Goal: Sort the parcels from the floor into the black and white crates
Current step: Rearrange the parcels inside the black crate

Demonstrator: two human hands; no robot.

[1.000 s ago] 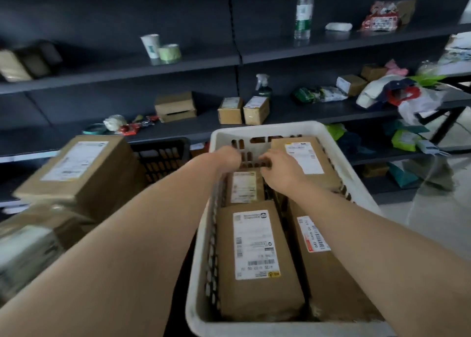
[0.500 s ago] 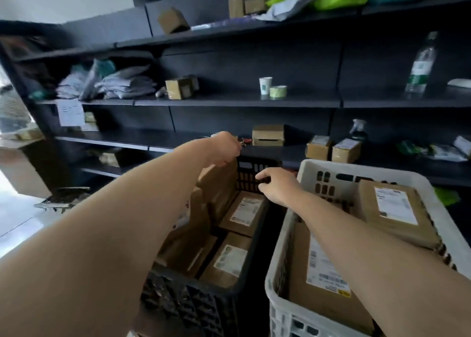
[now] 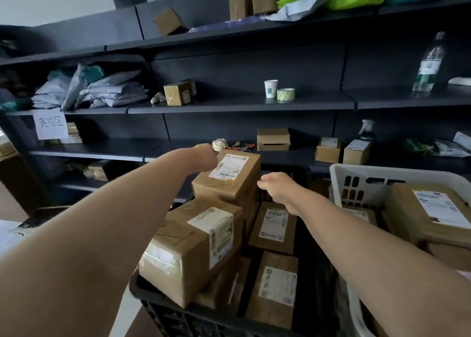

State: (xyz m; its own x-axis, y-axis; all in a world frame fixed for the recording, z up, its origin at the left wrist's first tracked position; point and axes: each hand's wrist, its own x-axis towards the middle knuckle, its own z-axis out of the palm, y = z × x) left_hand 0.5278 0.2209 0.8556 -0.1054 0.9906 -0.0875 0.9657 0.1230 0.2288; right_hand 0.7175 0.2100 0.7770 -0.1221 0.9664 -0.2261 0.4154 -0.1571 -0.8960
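The black crate (image 3: 178, 313) sits low in the middle, packed with several brown cardboard parcels. A tall labelled parcel (image 3: 229, 183) stands at its far end, a bulky one (image 3: 188, 250) lies at the near left, and flat ones (image 3: 274, 227) lie to the right. My left hand (image 3: 206, 155) presses against the tall parcel's far top corner, its fingers hidden. My right hand (image 3: 277, 187) is curled at the crate's far rim, just right of that parcel. The white crate (image 3: 369, 176) stands to the right and holds a labelled parcel (image 3: 428, 211) and others.
Dark shelving (image 3: 242, 102) runs behind both crates. It carries a paper cup (image 3: 270, 88), a tape roll (image 3: 285, 94), a water bottle (image 3: 428, 64), small boxes (image 3: 273, 139), grey mailers (image 3: 102, 89) and a paper sign (image 3: 50, 124). Pale floor shows at the lower left.
My view swung from the white crate left to the black crate. Both hands left the white crate's far end and now reach to the black crate's far end around the tall parcel.
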